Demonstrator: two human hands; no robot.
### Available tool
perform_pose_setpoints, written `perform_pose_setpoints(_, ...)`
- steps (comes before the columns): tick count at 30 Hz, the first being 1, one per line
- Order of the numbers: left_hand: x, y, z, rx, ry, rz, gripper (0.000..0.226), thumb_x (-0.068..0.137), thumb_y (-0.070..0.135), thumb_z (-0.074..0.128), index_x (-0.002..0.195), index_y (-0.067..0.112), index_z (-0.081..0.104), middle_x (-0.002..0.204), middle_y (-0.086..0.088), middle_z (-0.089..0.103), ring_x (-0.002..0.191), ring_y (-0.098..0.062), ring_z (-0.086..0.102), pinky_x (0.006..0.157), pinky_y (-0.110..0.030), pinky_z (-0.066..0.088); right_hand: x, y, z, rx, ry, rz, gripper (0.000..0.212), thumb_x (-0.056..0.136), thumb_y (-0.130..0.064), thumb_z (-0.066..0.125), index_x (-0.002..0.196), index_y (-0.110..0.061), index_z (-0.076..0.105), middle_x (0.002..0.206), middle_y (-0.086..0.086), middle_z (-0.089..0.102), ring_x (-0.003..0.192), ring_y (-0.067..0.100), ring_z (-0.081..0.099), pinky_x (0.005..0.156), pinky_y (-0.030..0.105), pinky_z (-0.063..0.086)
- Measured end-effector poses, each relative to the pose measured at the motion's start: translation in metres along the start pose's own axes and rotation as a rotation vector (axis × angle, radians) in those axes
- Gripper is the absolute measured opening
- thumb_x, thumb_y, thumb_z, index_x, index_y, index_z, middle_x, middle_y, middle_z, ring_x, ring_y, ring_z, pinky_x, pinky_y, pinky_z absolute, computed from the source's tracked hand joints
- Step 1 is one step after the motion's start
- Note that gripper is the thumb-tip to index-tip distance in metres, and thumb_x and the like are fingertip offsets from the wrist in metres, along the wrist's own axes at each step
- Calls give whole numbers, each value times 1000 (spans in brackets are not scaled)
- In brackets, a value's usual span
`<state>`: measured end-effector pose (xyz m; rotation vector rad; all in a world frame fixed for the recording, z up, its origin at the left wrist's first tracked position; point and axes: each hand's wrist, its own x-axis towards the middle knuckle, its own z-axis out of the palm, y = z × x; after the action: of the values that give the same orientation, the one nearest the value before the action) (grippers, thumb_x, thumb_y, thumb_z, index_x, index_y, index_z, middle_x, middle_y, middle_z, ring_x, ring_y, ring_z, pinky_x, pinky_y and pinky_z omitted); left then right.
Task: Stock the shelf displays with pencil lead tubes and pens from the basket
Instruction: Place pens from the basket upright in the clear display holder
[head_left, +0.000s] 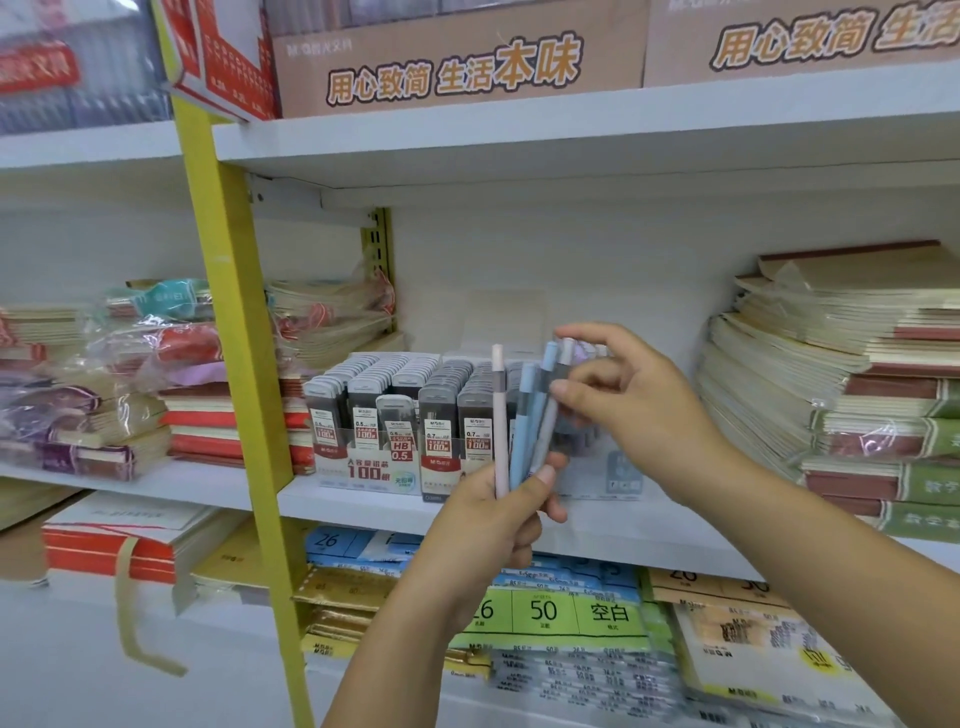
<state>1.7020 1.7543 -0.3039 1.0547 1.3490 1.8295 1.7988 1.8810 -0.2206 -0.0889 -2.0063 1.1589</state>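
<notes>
Pencil lead tubes (400, 410) are seen standing in rows inside a display box (366, 467) on the middle white shelf (363, 506), and this box is taken as the landmark. To the left of the box, past a yellow upright post (236, 332), stacks of wrapped notebooks (104, 395) are laid flat. One tube marked HB 0.5 (399, 428) is raised a little in front of the rows. Just to the right of the box and in front of it, a bunch of pens (527, 415) is held upright by the left hand (498, 514), whose fingers are closed around the lower ends; one pink pen (500, 415) and several blue ones are counted. Above, the upper ends of the pens are pinched by the right hand (623, 395) between thumb and fingertips. Behind the pens a clear display holder (621, 475) is partly hidden. Far to the right of the box, tall piles of exercise books (841, 384) are stacked on the same shelf.
</notes>
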Motion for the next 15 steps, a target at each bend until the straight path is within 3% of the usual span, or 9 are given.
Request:
perform_pose_setpoints(3,-1,2,-2,-67,12,-12,24,100,29,57,118,14,63,84,-5,72,50,-7,38,42,-16,32,-4,0,-9,116,38,41,35,90,-3,63,116,-25,55,84,10,74,84,27,71,63,27,58)
perform_pose_setpoints(6,0,1,-5,-29,64,-25,21,103,30,53,115,16,63,88,-6,76,49,-6,40,42,-16,34,-3,0,-18,148,92,61,34,93,2,56,113,-25,52,86,7,75,84,23,72,61,30,59)
perform_pose_setpoints(12,1,-1,-7,102,181,-8,22,104,35,50,114,23,65,89,-2,78,47,-6,49,42,-18,37,8,-15,-53,-87,278,-167,46,95,1,52,108,-43,44,88,-2,73,86,9,70,64,20,55)
perform_pose_setpoints(15,2,-2,-6,148,195,12,21,105,36,49,113,26,65,87,0,78,46,-6,48,42,-18,36,14,-14,-60,-264,241,-199,50,95,-4,56,102,-51,43,89,-4,72,86,9,69,68,26,56)
